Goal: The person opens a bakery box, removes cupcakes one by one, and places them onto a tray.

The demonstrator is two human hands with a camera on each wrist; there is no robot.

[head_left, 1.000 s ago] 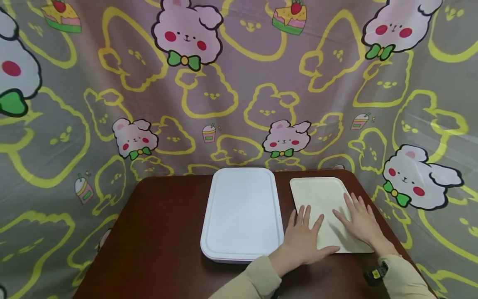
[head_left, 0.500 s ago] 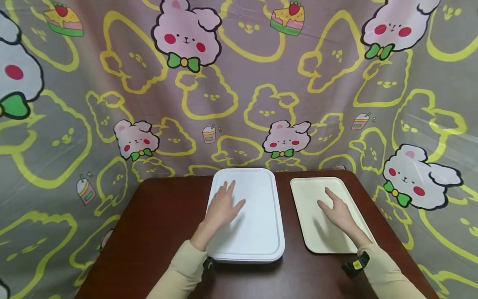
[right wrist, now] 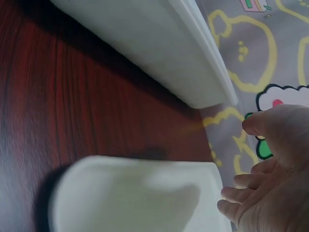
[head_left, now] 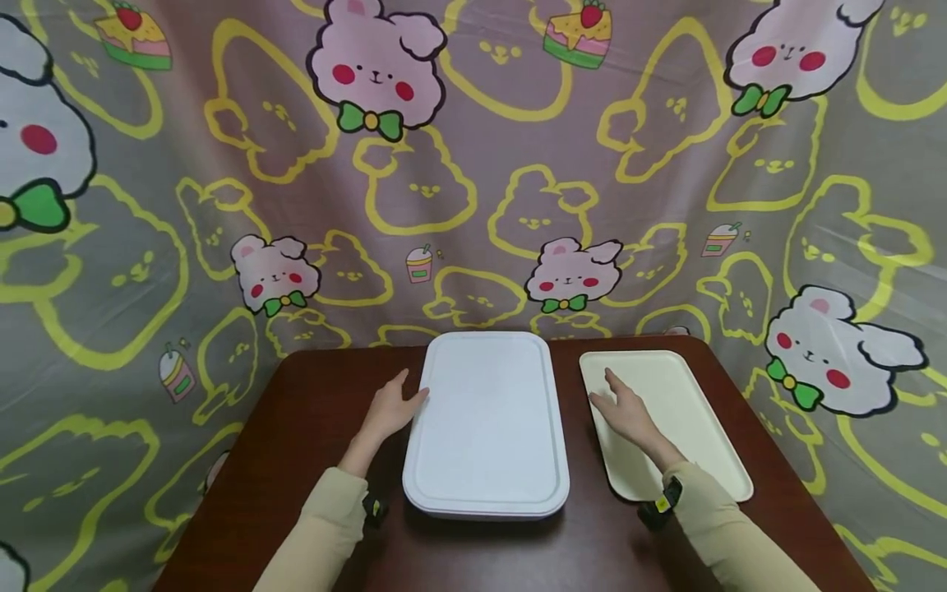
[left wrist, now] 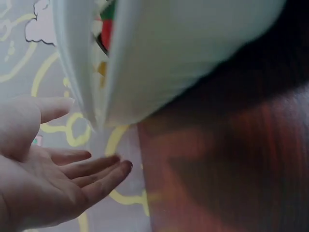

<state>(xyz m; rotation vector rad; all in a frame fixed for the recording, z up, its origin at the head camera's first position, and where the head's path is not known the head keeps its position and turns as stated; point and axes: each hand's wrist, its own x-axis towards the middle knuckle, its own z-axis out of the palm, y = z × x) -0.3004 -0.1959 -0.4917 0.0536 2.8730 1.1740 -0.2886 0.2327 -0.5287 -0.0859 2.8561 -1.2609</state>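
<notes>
Just changed: the left hand (head_left: 386,409), above the white box (head_left: 486,427) half a second ago, is now out beyond its left side; the right hand (head_left: 627,413) has come over to the left half of the cream tray (head_left: 684,419).
Meaning for the work: the hands now stand either side of the box, so attention seems to have turned to it; from how things lie, I judge nothing has been lifted.
Left fingers (left wrist: 107,184): released, loosely straight, thumb held away from the rest, palm towards the box. They hold nothing; the thumb tip is just beside the box's edge, and I cannot tell if it touches.
Right fingers (right wrist: 247,181): also released, relaxed and slightly bent, thumb well apart, grasping nothing; they hang above the tray.
White box: right of the left fingers, left of the right fingers, flat on the dark desk (head_left: 318,427).
Cream tray: beneath the right fingers and stretching out to their right, apart from the box.
Cloth (head_left: 473,173): ahead of all the fingers, behind the desk, with a cartoon print.
</notes>
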